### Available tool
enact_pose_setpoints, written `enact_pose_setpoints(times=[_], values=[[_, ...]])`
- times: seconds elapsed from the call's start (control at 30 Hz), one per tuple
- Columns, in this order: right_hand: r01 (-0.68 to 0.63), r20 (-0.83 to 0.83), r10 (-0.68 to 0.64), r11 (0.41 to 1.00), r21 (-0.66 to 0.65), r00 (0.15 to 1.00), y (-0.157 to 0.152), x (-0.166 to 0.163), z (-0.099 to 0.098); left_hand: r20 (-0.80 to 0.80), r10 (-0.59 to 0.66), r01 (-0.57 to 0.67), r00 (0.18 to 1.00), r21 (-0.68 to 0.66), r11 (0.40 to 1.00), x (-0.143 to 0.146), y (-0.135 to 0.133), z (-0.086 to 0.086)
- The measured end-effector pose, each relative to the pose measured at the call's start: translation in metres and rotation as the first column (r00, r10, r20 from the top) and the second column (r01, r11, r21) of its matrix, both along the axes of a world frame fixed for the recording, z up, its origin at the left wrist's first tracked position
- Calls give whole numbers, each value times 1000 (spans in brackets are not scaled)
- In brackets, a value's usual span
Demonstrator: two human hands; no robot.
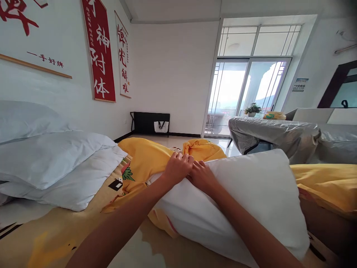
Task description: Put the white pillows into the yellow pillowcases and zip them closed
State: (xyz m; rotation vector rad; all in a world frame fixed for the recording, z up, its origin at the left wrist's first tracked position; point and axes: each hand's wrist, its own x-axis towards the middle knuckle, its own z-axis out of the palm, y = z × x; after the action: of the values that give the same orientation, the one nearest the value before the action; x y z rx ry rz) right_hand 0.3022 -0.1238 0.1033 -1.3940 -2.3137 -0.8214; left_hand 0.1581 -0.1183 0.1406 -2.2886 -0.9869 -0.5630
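A plump white pillow (pixel 251 193) lies across my front, with its left end against a yellow printed pillowcase (pixel 147 152). My left hand (pixel 178 166) is closed at the pillow's far edge, gripping where the yellow cloth meets it. Right beside it, my right hand (pixel 203 175) has its fingers curled over the same edge of the pillow, and the two hands touch. Some of the yellow cloth bunches up beyond my fingers, and a fold of it shows under the pillow's left end. My fingertips are partly hidden.
White pillows (pixel 55 156) are stacked at the left on a tan patterned bed sheet (pixel 122 227). More yellow fabric (pixel 329 182) lies at the right. Beyond stand a plastic-covered table (pixel 273 128), a potted plant (pixel 253 109), a low black panel (pixel 145 121) and sliding glass doors (pixel 245 89).
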Motion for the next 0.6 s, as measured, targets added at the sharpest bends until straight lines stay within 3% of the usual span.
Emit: enact_pose_setpoints(times=[0.1, 0.23, 0.47, 0.6], values=[[-2, 7, 1, 998, 64, 1000, -3, 4, 2, 51, 94, -99, 994, 87, 991, -24, 6, 2], [-5, -8, 6, 996, 87, 1000, -8, 1, 5, 170, 231, -228, 958, -37, 973, -36, 8, 7], [-44, 47, 40, 996, 80, 998, -19, -9, 7, 184, 166, -134, 969, -176, 975, -5, 13, 13], [-4, 76, 0, 999, 52, 997, -13, -7, -1, 171, 122, -83, 978, -219, 972, 20, 4, 4]])
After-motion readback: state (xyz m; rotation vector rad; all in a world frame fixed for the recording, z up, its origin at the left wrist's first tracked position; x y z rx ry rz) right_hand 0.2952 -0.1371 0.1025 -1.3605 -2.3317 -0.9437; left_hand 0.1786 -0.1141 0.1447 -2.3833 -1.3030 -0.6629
